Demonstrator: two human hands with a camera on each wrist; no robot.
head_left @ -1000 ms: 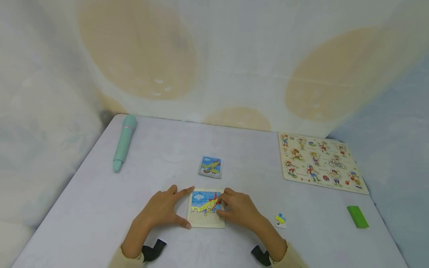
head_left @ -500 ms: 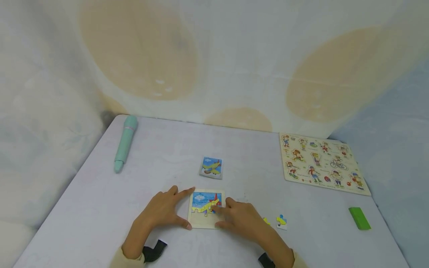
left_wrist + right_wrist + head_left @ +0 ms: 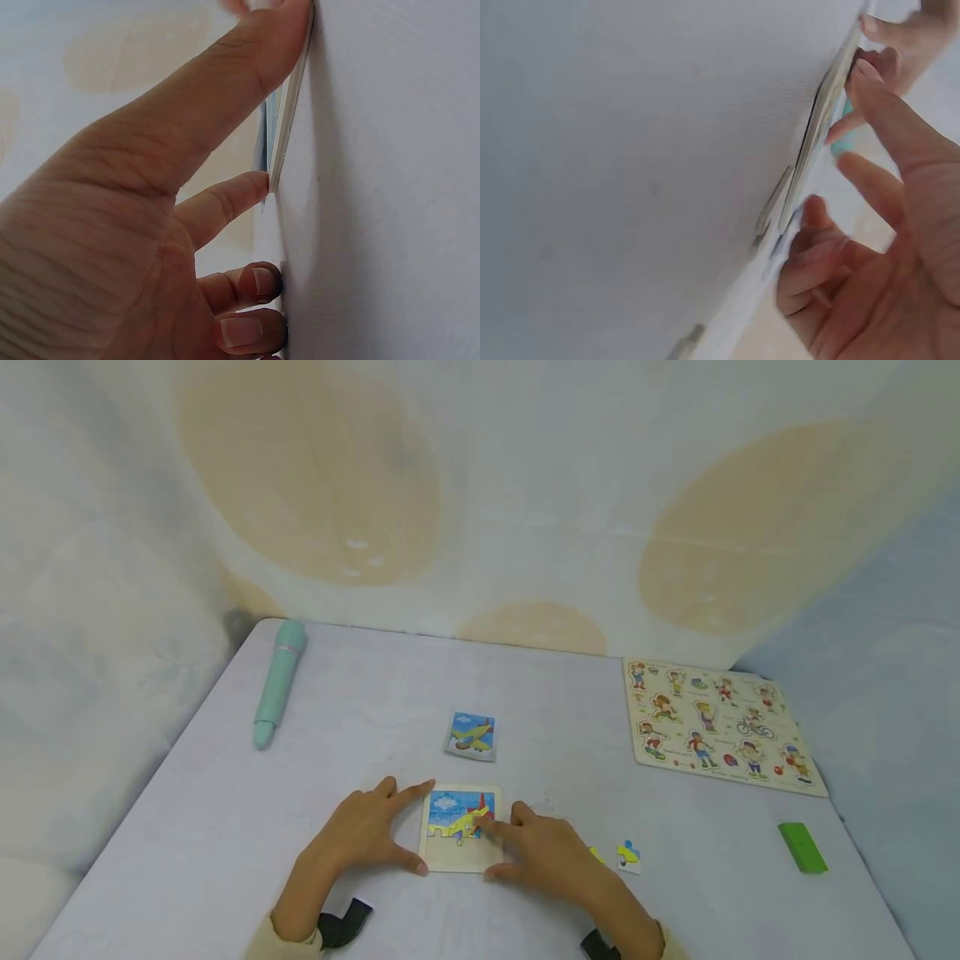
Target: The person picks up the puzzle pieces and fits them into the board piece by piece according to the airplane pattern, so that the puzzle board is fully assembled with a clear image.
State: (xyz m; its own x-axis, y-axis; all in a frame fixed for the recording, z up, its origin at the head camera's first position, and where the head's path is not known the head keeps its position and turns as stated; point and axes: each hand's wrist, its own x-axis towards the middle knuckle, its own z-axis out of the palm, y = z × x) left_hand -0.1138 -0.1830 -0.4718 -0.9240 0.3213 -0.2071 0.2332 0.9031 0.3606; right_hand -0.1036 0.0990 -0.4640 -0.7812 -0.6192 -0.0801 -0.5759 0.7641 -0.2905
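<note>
A small jigsaw board point(image 3: 461, 858) with a pale wooden frame lies between the hands, its upper part filled with pieces showing a yellow plane with a red tail on blue sky. My left hand point(image 3: 362, 831) spreads along its left edge, index fingertip at the far corner and thumb at the near one; the left wrist view shows both tips at the board point(image 3: 288, 124). With an extended index finger, my right hand point(image 3: 547, 852) presses on the puzzle's right side, thumb by the near right corner. Two loose puzzle pieces point(image 3: 628, 857) lie beside the right wrist, one partly hidden.
Beyond the board lies a small plane picture point(image 3: 472, 735). A mint-green microphone-shaped toy point(image 3: 277, 685) is at the far left. On the right are a wooden board with child figures point(image 3: 716, 727) and a green block point(image 3: 802, 847). Fabric walls border the table point(image 3: 360, 693).
The right hand has gone from pinching a piece at the puzzle's right edge to pressing there with its index finger. A loose yellow piece now shows beside its wrist. The left hand stays put.
</note>
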